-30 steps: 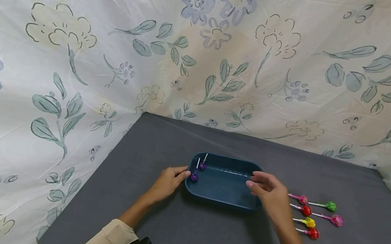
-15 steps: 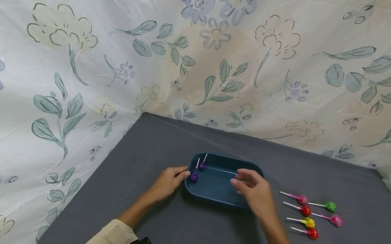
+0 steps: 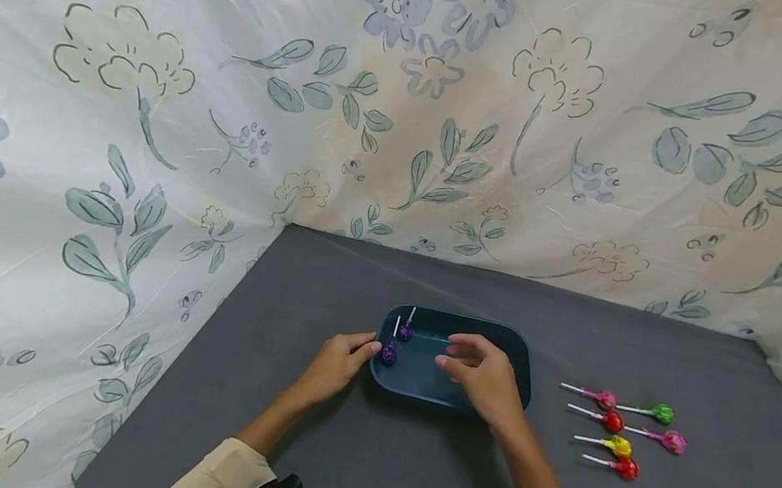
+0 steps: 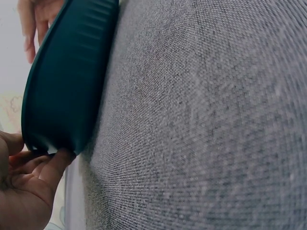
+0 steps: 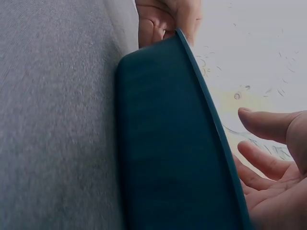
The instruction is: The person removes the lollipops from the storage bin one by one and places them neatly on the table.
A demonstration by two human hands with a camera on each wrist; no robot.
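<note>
A dark teal tray (image 3: 428, 401) sits on the grey cloth with two purple lollipops (image 3: 389, 353) at its left end. My left hand (image 3: 336, 367) grips the left end of the tray, thumb at the rim and fingers against the outer wall (image 4: 62, 96). Over the middle of the tray hovers my right hand (image 3: 488, 381), its fingers loosely bent and apart. Nothing lies between that hand's thumb and fingers in the right wrist view, where the tray's long side (image 5: 168, 143) shows beside it.
Right of the tray lie several lollipops in two loose columns, among them a green one (image 3: 662, 414), a yellow one (image 3: 619, 446) and a red one (image 3: 626, 468). A floral cloth (image 3: 404, 153) hangs behind and at the left of the grey table surface (image 3: 324, 285).
My right hand has moved left, from the tray's right end to over its middle, uncovering the near lollipops' sticks. My left hand and the tray stay in place.
</note>
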